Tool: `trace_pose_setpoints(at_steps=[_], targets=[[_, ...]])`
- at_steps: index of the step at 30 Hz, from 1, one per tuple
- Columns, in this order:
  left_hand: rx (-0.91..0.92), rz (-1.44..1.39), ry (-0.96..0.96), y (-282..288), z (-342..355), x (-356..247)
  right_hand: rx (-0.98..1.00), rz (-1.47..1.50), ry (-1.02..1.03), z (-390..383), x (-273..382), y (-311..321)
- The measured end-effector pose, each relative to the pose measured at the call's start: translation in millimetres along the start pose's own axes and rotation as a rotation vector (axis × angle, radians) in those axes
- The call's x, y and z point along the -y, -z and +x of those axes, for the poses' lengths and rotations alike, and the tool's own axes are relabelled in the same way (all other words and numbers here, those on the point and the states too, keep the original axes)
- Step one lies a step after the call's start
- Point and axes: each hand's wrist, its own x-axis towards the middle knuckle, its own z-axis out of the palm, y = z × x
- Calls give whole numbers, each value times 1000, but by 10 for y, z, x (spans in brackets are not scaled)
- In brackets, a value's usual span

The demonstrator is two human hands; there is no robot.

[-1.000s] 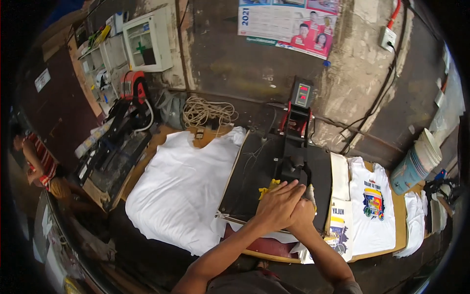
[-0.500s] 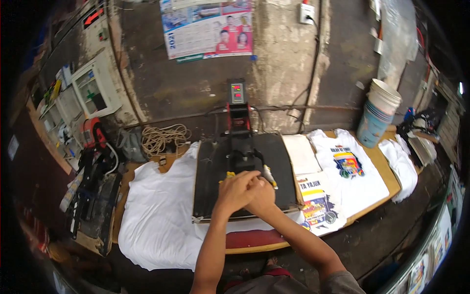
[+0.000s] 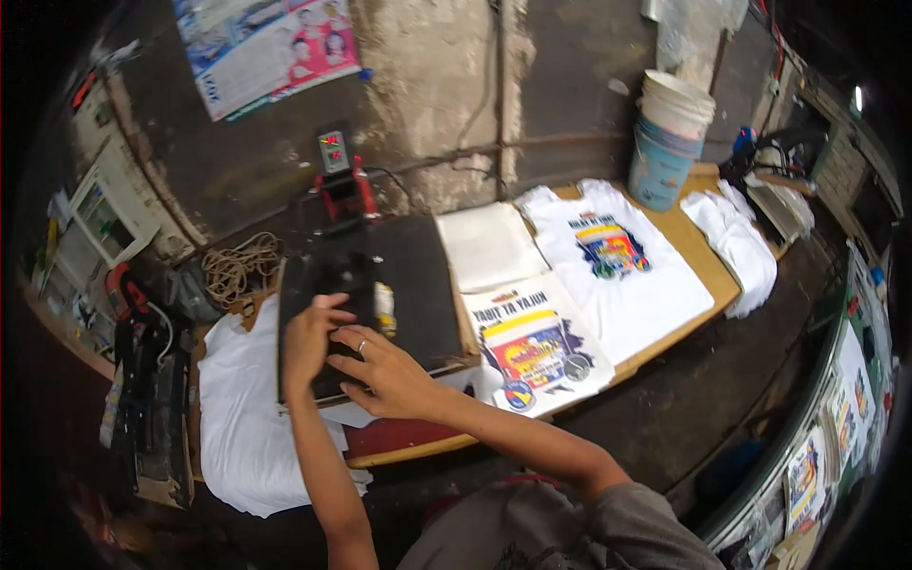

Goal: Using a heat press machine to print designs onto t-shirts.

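Note:
A black heat press [image 3: 418, 256] with a red frame and a small lit control box [image 3: 332, 152] stands on the table's far side. Over its dark top plate are both of my hands. My left hand [image 3: 307, 342] is open at the plate's left part, fingers pointing to the right. Close beside it, my right hand [image 3: 388, 375] is open too, its fingers spread and a ring on one of them. Neither hand shows anything in its grasp. The press handle is largely hidden behind my hands. A yellow-and-white wrapped piece [image 3: 385, 309] shows on the press arm.
To the right lie a printed sheet [image 3: 532, 351], a blank cream sheet [image 3: 484, 247] and a white shirt with a colourful print [image 3: 655, 304]. White cloth [image 3: 237, 427] hangs off the left side. Stacked buckets [image 3: 665, 142], coiled rope [image 3: 237, 271] and another black machine [image 3: 157, 418] stand around.
My hands, stacked together over the press handle before, have come apart and their fingers have spread. The view has swung to the right, so the press now sits farther left.

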Motion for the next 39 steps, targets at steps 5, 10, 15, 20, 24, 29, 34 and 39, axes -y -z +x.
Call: trace_pose_setpoints(at_steps=[5, 10, 15, 20, 24, 29, 34, 39], targets=[[-49, 69, -108, -50, 85, -34, -19, 77, -285, -844, -187, 1178], [-71, -4, 123, 191, 214, 256, -125, 126, -959, -2145, -436, 2492], [-242, 121, 194, 232, 238, 358, -11, -316, -1271, -3230, 6, 3507], [-315, 176, 197, 169, 210, 229, 242, -214, -1555, -3835, 220, 3781], [-302, 311, 97, 191, 166, 219, 329, -146, -1494, -3823, 169, 3603], [-287, 247, 132, -21, 221, 119, 459, -173, -1401, -3879, 53, 3158], [-243, 467, -14, 81, 193, 174, 557, -150, -1240, -3839, -74, 3230], [-241, 457, 12, 106, 179, 181, 803, -46, -1228, -3700, -260, 3238]])
